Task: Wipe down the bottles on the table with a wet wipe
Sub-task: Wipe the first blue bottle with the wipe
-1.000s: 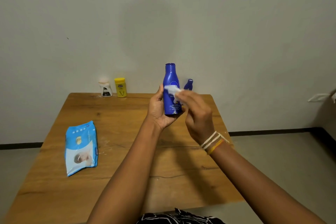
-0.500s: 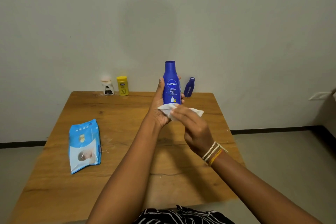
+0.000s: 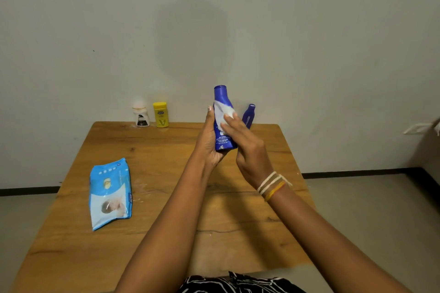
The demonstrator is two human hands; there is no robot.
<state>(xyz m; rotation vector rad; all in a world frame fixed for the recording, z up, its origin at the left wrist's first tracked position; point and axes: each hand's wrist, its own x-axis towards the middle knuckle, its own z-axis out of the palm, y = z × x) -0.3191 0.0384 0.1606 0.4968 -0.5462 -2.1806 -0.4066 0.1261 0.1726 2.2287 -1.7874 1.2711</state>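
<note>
Left hand has its grip round the tall dark-blue plastic lotion bottle, held above the wooden surface; right hand presses the white wet wipe on it with straight fingers. Three small bottles at the back look unwiped.

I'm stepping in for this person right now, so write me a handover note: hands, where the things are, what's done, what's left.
Left hand grips the big blue bottle above the table. Right hand presses the wet wipe flat on its upper body.
Small blue bottle, yellow bottle and white bottle stand along the far edge; wipe pack lies left.
Done: none that can be confirmed.
Left: finish this bottle, then the others.
</note>
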